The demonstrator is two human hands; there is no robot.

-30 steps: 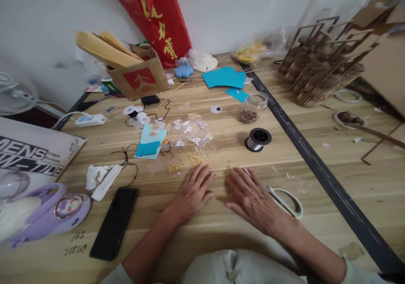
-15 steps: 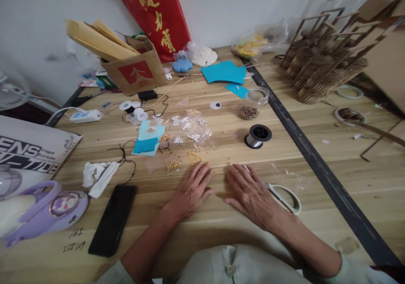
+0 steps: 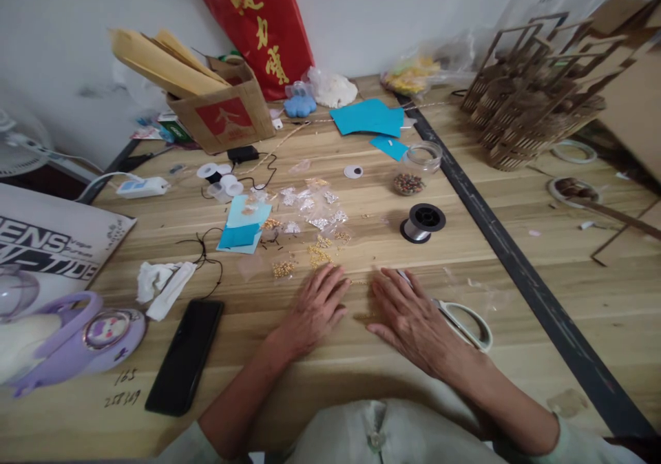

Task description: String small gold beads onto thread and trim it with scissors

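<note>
My left hand (image 3: 316,310) lies palm down on the wooden table, fingers stretched forward, just below small gold beads (image 3: 321,256). Across a narrow gap, my right hand (image 3: 407,316) also rests flat with its fingers extended. It partly covers a pair of scissors (image 3: 478,323), whose pale handle sticks out to the right. A thin gold chain (image 3: 364,317) lies between the hands near my right thumb. Beyond my left fingertips are a packet of gold beads (image 3: 283,269) and small clear bags of silver pieces (image 3: 320,222). A spool of thin wire (image 3: 422,223) stands beyond my right hand.
A black phone (image 3: 184,357) and a purple water bottle (image 3: 77,340) are on the left. Behind stand a cardboard box (image 3: 222,116), blue paper sheets (image 3: 368,118) and a glass jar (image 3: 421,157) with beads. Small wooden baskets (image 3: 527,106) stand at the far right beyond a dark strip (image 3: 516,261).
The view has shifted very slightly. Both hands keep the same place and pose on the table.
</note>
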